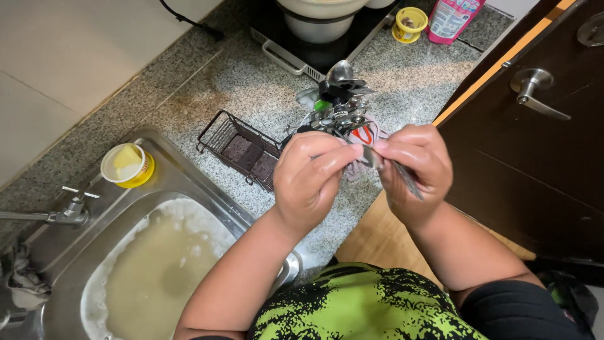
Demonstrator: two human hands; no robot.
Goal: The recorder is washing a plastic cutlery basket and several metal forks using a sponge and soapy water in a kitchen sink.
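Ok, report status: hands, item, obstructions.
Left hand and right hand both pinch a slim metal utensil above the speckled granite counter. Pile of metal cutlery just behind.

Utensil pile point(340, 104) crowds beyond hands; wire rack point(242, 151) blocks left.

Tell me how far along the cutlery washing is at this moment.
Partway, it seems. A pile of cutlery already lies on the granite counter beyond the hands. The left hand and right hand together hold one metal utensil, fingers on it. The sink holds cloudy, sudsy water; whether more pieces lie under it cannot be seen.
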